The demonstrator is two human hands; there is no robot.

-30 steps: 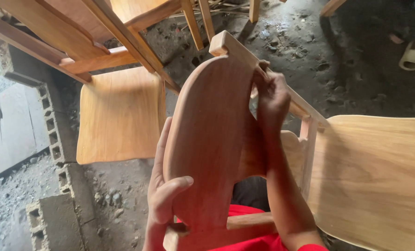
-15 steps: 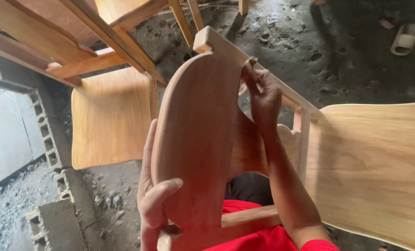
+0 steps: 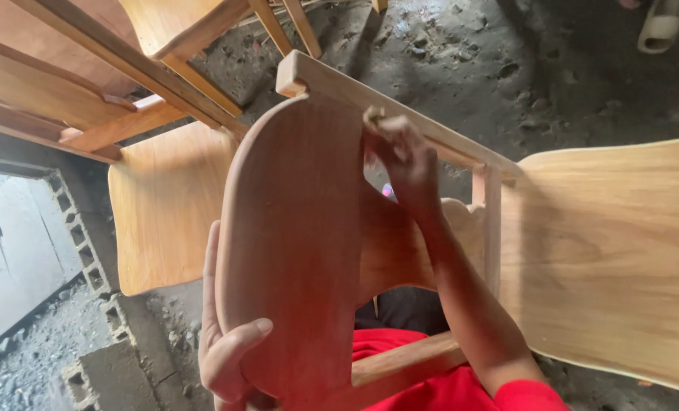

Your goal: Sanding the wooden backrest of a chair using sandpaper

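A curved wooden seat board (image 3: 294,243), reddish and rounded at its far end, stands tilted up on edge in front of the person, over the lap. The left hand (image 3: 221,346) grips its near left edge, fingers spread behind the board and thumb hooked over the front face. The right hand (image 3: 400,156) is pinched closed on a small folded scrap, probably sandpaper (image 3: 373,116), pressed against the board's upper right edge. That edge sits just under a pale wooden rail (image 3: 400,114) of the chair frame, with only a narrow gap for the hand between them. To the right, a broad light wooden panel (image 3: 613,259) lies close beside the right forearm. To the left, another chair seat (image 3: 168,202) hangs near the board's left edge, leaving a thin slot. Concrete blocks (image 3: 88,373) sit at the lower left, and open dirt floor (image 3: 522,68) lies beyond the rail
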